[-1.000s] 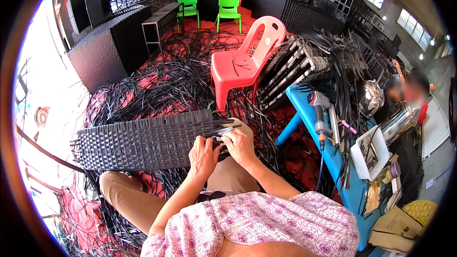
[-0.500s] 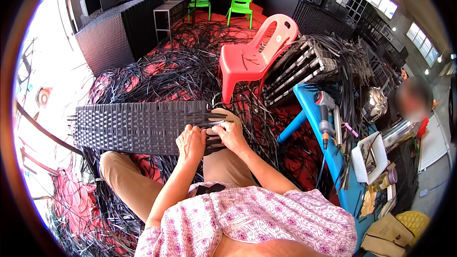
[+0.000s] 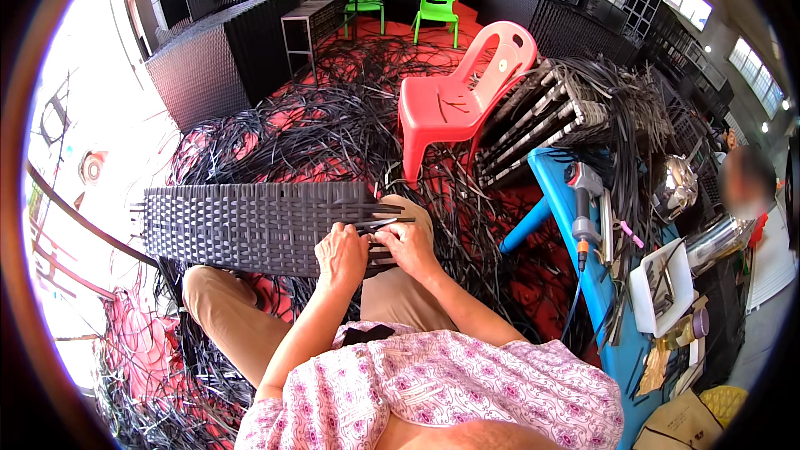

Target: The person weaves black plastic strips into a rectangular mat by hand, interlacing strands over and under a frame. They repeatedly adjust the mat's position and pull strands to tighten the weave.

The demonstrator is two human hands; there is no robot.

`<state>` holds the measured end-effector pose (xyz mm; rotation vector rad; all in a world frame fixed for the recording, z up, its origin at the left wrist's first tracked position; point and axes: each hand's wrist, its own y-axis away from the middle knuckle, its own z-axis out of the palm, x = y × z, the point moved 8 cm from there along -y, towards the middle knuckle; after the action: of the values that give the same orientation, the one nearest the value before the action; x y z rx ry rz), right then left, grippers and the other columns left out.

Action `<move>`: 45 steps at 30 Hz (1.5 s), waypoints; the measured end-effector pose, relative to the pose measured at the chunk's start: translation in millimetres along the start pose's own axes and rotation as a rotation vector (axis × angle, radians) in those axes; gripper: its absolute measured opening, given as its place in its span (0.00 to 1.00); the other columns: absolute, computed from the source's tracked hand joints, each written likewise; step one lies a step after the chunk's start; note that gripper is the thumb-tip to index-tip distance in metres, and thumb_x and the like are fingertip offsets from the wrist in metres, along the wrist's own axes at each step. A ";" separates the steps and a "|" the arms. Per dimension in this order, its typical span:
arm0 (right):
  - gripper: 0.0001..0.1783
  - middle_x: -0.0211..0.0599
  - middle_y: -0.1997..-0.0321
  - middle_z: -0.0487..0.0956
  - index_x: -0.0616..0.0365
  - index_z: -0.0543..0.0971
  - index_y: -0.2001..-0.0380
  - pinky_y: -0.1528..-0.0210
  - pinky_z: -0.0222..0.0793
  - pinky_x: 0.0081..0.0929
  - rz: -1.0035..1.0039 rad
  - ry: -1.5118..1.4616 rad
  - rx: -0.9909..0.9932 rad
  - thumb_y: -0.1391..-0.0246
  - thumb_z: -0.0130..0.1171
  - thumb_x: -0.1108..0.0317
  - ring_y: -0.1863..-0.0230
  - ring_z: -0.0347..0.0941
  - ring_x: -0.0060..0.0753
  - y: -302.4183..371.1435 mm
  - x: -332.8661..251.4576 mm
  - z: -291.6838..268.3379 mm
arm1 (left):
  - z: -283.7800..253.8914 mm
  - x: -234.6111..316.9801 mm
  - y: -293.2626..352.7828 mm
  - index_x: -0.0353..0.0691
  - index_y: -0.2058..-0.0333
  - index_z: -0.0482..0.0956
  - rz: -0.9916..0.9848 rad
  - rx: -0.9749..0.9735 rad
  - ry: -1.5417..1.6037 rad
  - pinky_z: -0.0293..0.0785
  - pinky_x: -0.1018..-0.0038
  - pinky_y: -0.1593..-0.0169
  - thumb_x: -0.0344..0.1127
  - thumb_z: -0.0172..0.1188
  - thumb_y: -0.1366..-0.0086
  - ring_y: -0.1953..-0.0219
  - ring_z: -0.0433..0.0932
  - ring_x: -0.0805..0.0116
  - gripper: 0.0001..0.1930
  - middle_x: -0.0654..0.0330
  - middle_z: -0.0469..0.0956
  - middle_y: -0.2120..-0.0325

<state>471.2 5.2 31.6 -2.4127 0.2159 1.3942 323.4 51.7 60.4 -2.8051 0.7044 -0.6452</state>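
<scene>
A dark woven panel (image 3: 242,225), made of flat plastic strips, lies across my lap. Loose strip ends (image 3: 390,215) stick out from its right end, above my knee. My left hand (image 3: 340,255) is closed at the near right corner of the panel, its fingertips at the strips. Close beside it, my right hand (image 3: 408,250) pinches a strip at the same end. The two hands' fingertips almost meet, and they partly hide the strip between them.
Black strips (image 3: 308,129) lie tangled over the red floor. Ahead stands a red plastic chair (image 3: 446,104). To my right, a blue bench (image 3: 575,258) carries a power drill (image 3: 583,200) and a white tray (image 3: 646,292). Stacked woven panels (image 3: 200,67) stand at the far left. A person (image 3: 746,183) is at the right.
My right hand has come slightly nearer along the panel's end, and more of the loose strip ends show beyond it. The left hand stays at the panel's corner. The whole view has shifted a little.
</scene>
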 end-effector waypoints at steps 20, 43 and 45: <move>0.13 0.30 0.81 0.77 0.64 0.85 0.66 0.78 0.66 0.24 0.239 -0.179 -0.081 0.39 0.63 0.63 0.83 0.70 0.19 22.8 16.5 13.6 | 4.4 1.5 11.8 0.36 0.68 0.79 0.024 0.044 -0.014 0.77 0.53 0.60 0.40 0.57 0.33 0.65 0.81 0.45 0.12 0.48 0.77 0.66; 0.11 0.35 0.70 0.85 0.63 0.86 0.60 0.65 0.73 0.25 0.056 -0.114 -0.343 0.42 0.66 0.67 0.71 0.79 0.24 -20.9 17.2 27.6 | 2.6 -25.9 16.4 0.36 0.63 0.83 -0.025 0.098 0.362 0.78 0.63 0.61 0.36 0.67 0.37 0.66 0.81 0.55 0.09 0.53 0.81 0.70; 0.10 0.23 0.74 0.82 0.62 0.86 0.58 0.74 0.66 0.19 0.101 -0.084 -0.380 0.39 0.64 0.68 0.76 0.70 0.12 -25.8 18.9 27.5 | 3.3 -29.0 16.3 0.34 0.62 0.84 -0.045 0.096 0.415 0.78 0.66 0.61 0.35 0.68 0.39 0.67 0.82 0.57 0.10 0.53 0.81 0.69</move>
<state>466.2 40.1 8.4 -2.6653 0.0543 1.7101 295.2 51.8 42.4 -2.6285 0.6537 -1.2552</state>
